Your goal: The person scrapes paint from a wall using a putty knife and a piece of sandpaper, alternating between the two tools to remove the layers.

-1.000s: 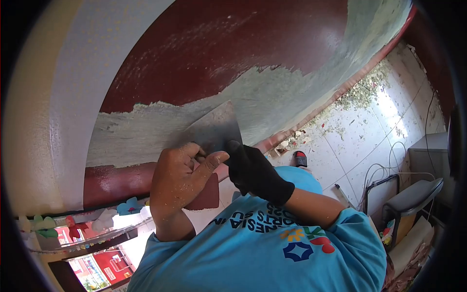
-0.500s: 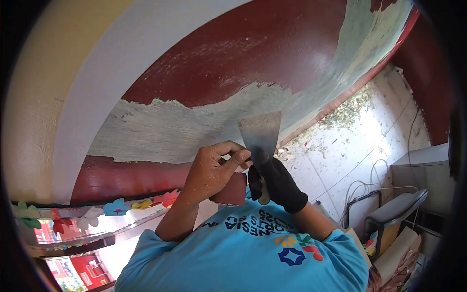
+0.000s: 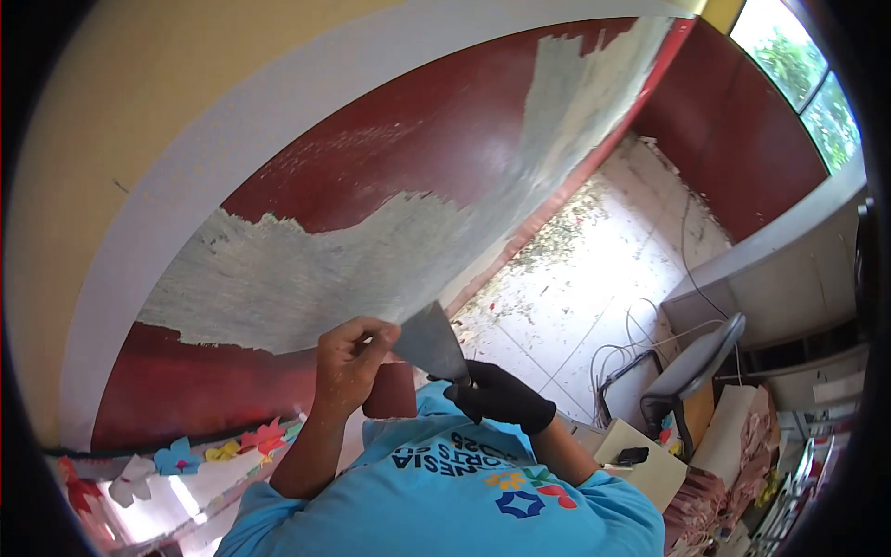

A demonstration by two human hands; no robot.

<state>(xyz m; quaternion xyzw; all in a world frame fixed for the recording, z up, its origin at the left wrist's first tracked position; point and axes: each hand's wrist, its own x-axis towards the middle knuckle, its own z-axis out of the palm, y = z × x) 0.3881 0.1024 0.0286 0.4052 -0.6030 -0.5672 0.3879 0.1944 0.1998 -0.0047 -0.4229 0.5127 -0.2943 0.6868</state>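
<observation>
My right hand (image 3: 501,395), in a black glove, is wrapped round the handle of a putty knife (image 3: 432,343) with a wide grey metal blade. The blade points up and to the left, in front of the wall. My bare left hand (image 3: 353,357) has thumb and fingers pinched together at the blade's left corner. What they pinch, if anything, is too small to tell. Just below that hand shows a dark red, flat piece (image 3: 392,392); whether the hand grips it is hidden. Beyond both hands, the dark red wall (image 3: 399,139) has a scraped grey band (image 3: 297,269).
Paint flakes (image 3: 557,232) litter the white tiled floor (image 3: 575,316) along the wall's foot. To the right stand a chair (image 3: 687,367) with loose cables and a desk (image 3: 780,278). Paper flowers (image 3: 176,457) hang at the lower left. A window (image 3: 807,74) is at the upper right.
The view has swung right, bringing the window in. The putty knife's blade has tilted from nearly upright towards the left, and the left fingers stay at its edge.
</observation>
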